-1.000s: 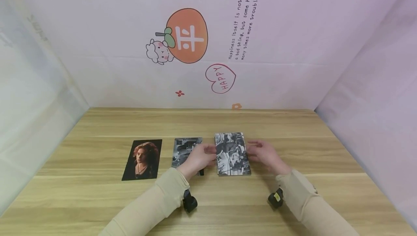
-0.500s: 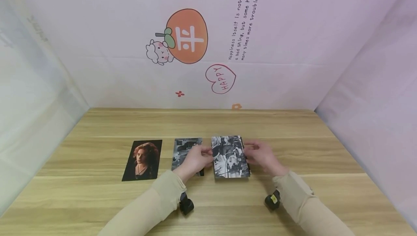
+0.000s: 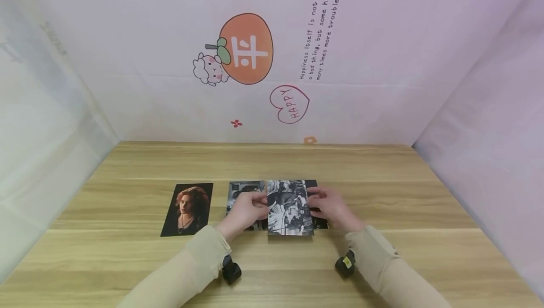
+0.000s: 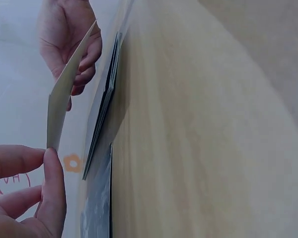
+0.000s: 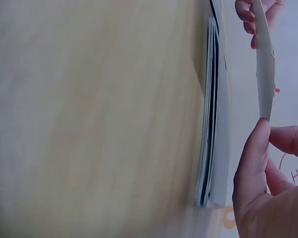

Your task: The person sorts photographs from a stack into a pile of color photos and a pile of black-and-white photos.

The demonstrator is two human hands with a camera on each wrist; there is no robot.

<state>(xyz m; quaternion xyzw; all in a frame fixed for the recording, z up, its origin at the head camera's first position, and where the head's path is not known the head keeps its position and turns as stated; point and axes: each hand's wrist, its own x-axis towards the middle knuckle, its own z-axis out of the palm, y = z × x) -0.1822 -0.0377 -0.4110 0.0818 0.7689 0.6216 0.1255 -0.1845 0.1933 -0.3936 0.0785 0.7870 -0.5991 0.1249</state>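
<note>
A black-and-white photo card (image 3: 289, 209) is held up off the table between both hands, its printed face toward the head camera. My left hand (image 3: 243, 211) pinches its left edge between thumb and fingers, and my right hand (image 3: 333, 206) pinches the right edge. In the left wrist view the card's pale back (image 4: 62, 104) shows. Below and to the right lies a stack of cards (image 5: 208, 114), a dark one on top, partly hidden by the held card. Another black-and-white photo card (image 3: 246, 186) lies under my left hand, partly covered.
A colour portrait card (image 3: 187, 209) of a red-haired person lies flat at the left. The wooden table (image 3: 272, 161) ends at a printed white backdrop (image 3: 361, 109), with white sheets on both sides. Each wrist carries a small black camera (image 3: 231, 270).
The black-and-white card has come up off the stack and moved left and toward me with both hands, uncovering a dark card beneath it.
</note>
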